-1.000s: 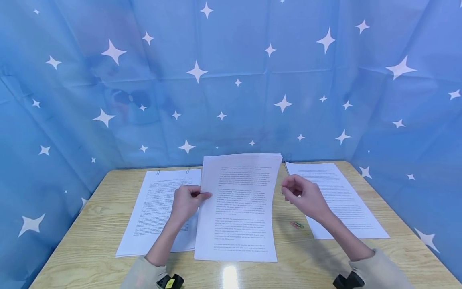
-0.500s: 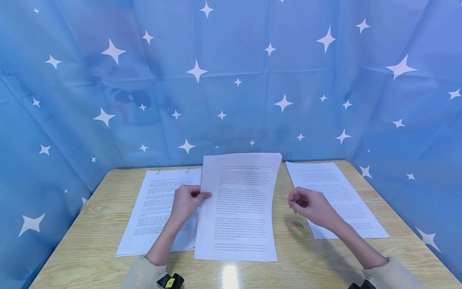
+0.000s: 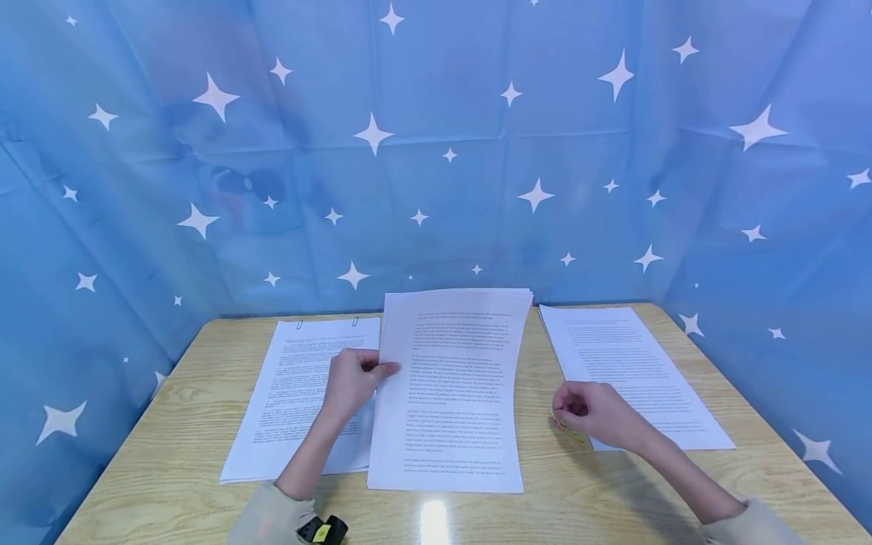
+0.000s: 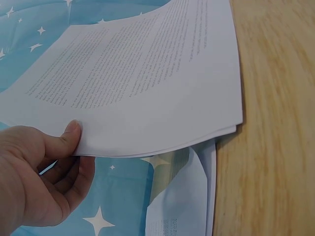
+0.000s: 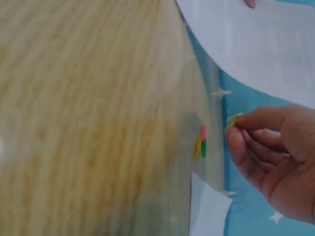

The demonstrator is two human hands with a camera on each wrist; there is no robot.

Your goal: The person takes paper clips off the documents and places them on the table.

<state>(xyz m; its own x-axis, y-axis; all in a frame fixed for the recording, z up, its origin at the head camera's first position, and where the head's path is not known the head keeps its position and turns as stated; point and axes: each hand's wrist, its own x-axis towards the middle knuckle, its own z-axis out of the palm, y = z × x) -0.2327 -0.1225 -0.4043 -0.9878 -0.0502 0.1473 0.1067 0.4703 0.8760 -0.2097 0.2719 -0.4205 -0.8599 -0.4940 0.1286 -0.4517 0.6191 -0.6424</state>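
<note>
My left hand pinches the left edge of a thin stack of printed sheets, thumb on top. The stack is lifted and its face bows a little; in the left wrist view the sheets are slightly fanned at one corner. Between the thumb and forefinger of my right hand is a yellow paper clip. That hand is just above several loose paper clips, pink, green and yellow, lying on the table. In the head view it partly covers them.
Left of the held sheets lies another printed stack, with two paper clips at its top edge. A third stack lies to the right. Behind the wooden table hangs a blue curtain with white stars.
My right hand has moved down and slightly right, away from the sheets' right edge and over the loose paper clips. The left hand and its sheets have stayed in place.
</note>
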